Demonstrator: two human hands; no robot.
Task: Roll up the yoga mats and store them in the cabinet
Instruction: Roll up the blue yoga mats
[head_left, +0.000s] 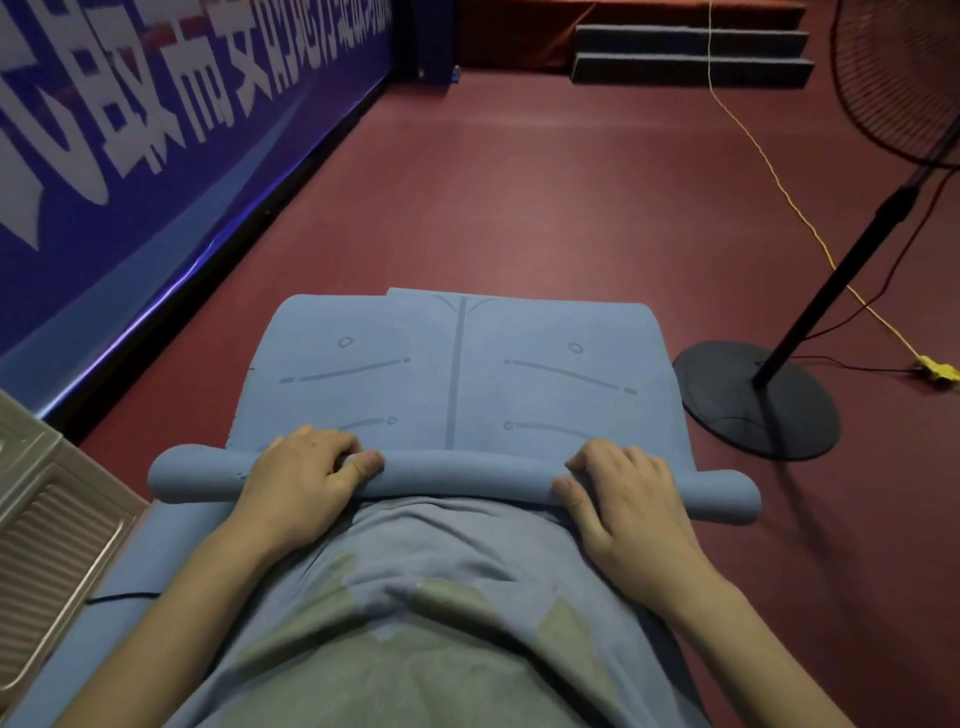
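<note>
A blue yoga mat (457, 364) with dark guide lines lies on the dark red floor ahead of me. Its near end is wound into a thin roll (457, 475) that runs from left to right. My left hand (306, 478) grips the roll left of the middle, fingers curled over the top and thumb on the near side. My right hand (618, 493) grips it right of the middle in the same way. A second blue layer shows under the mat's far left corner (332, 306). My shirt hides the floor just below the roll.
A blue banner wall (156, 156) runs along the left. A grey ribbed cabinet panel (47, 545) sits at the near left. A standing fan's round black base (758, 400) and pole stand at the right, with a yellow cord (779, 187) on the floor. Grey steps (691, 52) lie far ahead.
</note>
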